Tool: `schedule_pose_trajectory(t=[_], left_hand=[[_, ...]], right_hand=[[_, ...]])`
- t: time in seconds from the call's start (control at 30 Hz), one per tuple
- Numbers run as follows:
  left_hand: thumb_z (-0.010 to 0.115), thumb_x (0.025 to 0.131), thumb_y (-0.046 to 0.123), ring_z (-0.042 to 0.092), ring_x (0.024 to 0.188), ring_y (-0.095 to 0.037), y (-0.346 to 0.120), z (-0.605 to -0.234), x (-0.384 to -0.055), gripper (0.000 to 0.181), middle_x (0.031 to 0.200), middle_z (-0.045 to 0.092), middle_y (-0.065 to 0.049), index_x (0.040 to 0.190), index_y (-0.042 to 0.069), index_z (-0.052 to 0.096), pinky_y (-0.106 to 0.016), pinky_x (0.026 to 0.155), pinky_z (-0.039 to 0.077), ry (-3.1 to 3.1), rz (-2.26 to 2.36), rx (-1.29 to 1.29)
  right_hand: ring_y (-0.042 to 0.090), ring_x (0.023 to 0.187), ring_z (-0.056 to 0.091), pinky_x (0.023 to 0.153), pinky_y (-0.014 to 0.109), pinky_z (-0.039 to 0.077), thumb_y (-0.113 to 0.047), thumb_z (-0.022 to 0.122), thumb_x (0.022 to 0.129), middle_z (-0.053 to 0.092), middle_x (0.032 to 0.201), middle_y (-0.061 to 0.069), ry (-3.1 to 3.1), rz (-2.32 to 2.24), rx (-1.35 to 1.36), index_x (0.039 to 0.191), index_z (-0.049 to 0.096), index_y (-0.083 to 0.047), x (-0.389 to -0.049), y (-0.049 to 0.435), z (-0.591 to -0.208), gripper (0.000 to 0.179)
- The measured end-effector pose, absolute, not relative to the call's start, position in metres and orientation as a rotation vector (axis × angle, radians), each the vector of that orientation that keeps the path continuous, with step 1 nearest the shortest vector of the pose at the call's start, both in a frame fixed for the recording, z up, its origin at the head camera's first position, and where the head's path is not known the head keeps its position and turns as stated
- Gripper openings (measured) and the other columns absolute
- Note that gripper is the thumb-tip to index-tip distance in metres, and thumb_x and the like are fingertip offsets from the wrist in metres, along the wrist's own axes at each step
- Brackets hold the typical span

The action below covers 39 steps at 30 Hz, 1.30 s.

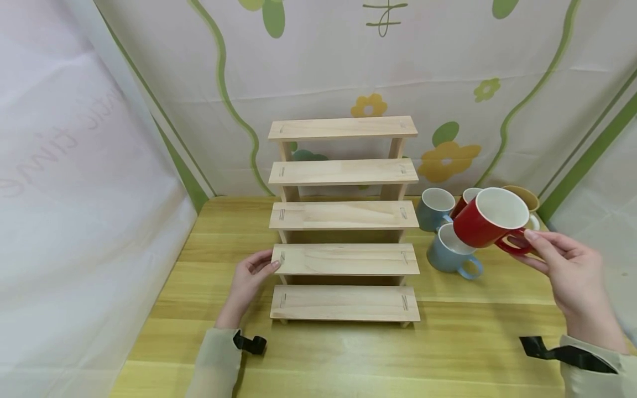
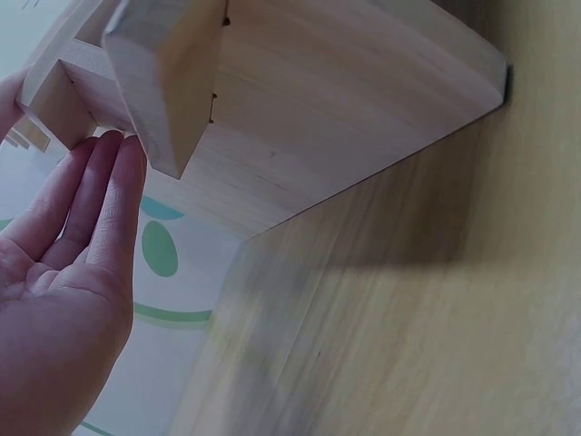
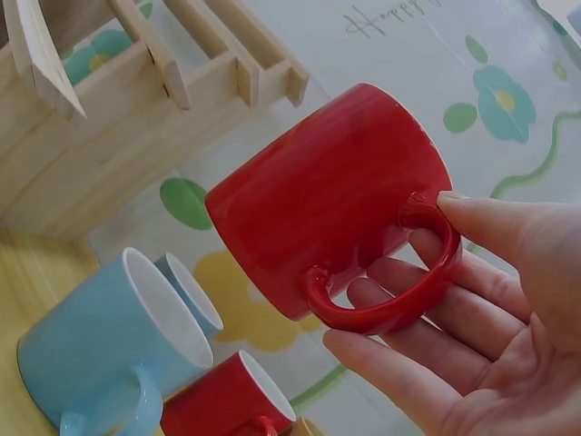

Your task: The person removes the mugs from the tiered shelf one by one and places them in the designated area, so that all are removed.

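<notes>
My right hand (image 1: 572, 271) holds a red mug (image 1: 475, 225) with a white inside by its handle, raised above the table and tilted. In the right wrist view the thumb is at the top of the handle and the fingers lie behind and under it. A five-step wooden display shelf (image 1: 343, 215) stands in the middle. At its left side, my left hand (image 1: 249, 279) grips the end of the second step from the bottom, thumb on top. From the left wrist view, the fingers (image 2: 113, 209) reach under that plank.
Right of the shelf stand two light-blue mugs, one behind (image 1: 427, 214) and one in front (image 1: 440, 255). Another red mug (image 3: 218, 400) and a yellow mug (image 1: 523, 196) are partly hidden by the raised one. Patterned cloth (image 1: 318, 66) encloses the wooden table (image 1: 214, 232).
</notes>
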<state>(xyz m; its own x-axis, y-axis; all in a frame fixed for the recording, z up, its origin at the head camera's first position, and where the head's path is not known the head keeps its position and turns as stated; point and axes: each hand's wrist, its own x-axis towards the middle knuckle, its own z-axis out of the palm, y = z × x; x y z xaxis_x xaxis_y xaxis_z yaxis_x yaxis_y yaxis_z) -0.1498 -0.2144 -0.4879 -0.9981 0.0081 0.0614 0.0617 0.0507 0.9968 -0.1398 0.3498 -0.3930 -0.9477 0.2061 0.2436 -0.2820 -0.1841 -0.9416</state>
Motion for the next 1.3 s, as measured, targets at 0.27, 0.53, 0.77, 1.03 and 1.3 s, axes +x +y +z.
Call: schedule_pose_trajectory(t=[0.27,0.53,0.77,1.03,1.3], left_hand=[[0.073,0.095,0.008,0.063,0.108,-0.02,-0.214,-0.487,-0.149,0.042,0.125,0.063,-0.02,0.132,-0.008,0.061,-0.026,0.092,0.054,-2.238,-2.161,-0.059],[0.072,0.096,0.009,0.063,0.107,-0.018,-0.214,-0.487,-0.149,0.042,0.123,0.064,-0.019,0.131,-0.01,0.06,-0.025,0.092,0.054,-2.252,-2.129,-0.092],[0.073,0.095,0.008,0.063,0.108,-0.02,-0.214,-0.488,-0.149,0.042,0.125,0.063,-0.02,0.132,-0.008,0.061,-0.026,0.092,0.054,-2.247,-2.145,-0.062],[0.073,0.095,0.008,0.064,0.108,-0.02,-0.214,-0.488,-0.149,0.041,0.124,0.064,-0.018,0.131,-0.007,0.062,-0.027,0.092,0.054,-2.249,-2.14,-0.067],[0.071,0.096,0.007,0.064,0.107,-0.018,-0.213,-0.487,-0.149,0.04,0.124,0.063,-0.021,0.131,-0.009,0.061,-0.025,0.092,0.053,-2.25,-2.128,-0.073]], right_hand=[[0.014,0.088,0.074,0.066,0.03,0.059,0.001,0.068,0.095,0.075,0.098,0.008,-1.742,2.205,0.013,0.102,0.072,0.012,-0.141,0.357,-0.397,0.014],[0.014,0.087,0.074,0.065,0.03,0.059,0.002,0.068,0.095,0.075,0.097,0.008,-1.712,2.208,-0.01,0.102,0.072,0.013,-0.142,0.361,-0.398,0.014],[0.015,0.087,0.074,0.065,0.031,0.059,0.003,0.069,0.094,0.075,0.097,0.008,-1.674,2.228,-0.039,0.103,0.072,0.013,-0.142,0.364,-0.399,0.014],[0.012,0.087,0.074,0.065,0.029,0.059,0.0,0.07,0.094,0.075,0.097,0.006,-1.694,2.229,-0.088,0.104,0.073,0.011,-0.143,0.369,-0.403,0.015],[0.009,0.084,0.073,0.063,0.027,0.059,-0.005,0.073,0.093,0.074,0.093,0.002,-1.732,2.201,-0.2,0.099,0.076,0.006,-0.143,0.375,-0.407,0.013]])
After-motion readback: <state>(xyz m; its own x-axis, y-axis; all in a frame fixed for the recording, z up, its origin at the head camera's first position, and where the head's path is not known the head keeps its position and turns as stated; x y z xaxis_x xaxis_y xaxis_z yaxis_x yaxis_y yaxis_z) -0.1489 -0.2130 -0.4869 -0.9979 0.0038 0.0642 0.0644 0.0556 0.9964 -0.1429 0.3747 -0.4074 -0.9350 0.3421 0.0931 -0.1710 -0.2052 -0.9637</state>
